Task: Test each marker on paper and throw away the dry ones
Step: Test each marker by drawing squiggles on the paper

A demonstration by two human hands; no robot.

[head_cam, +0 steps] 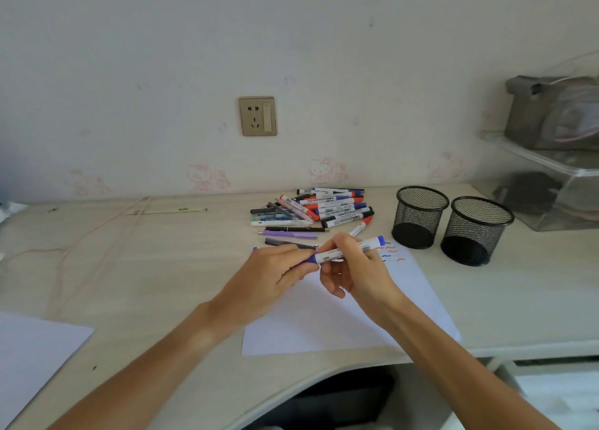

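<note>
While uncapping: my left hand (275,272) is gripping the blue marker (348,250) cap end, right hand (348,267) pinching the barrel.
Risk: cap is jerking free, ink smearing paper (340,319).

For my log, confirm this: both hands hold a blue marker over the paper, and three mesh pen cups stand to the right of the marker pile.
Not quite: the head view shows two mesh pen cups, not three. The rest holds: left hand and right hand hold the blue marker over the paper.
</note>
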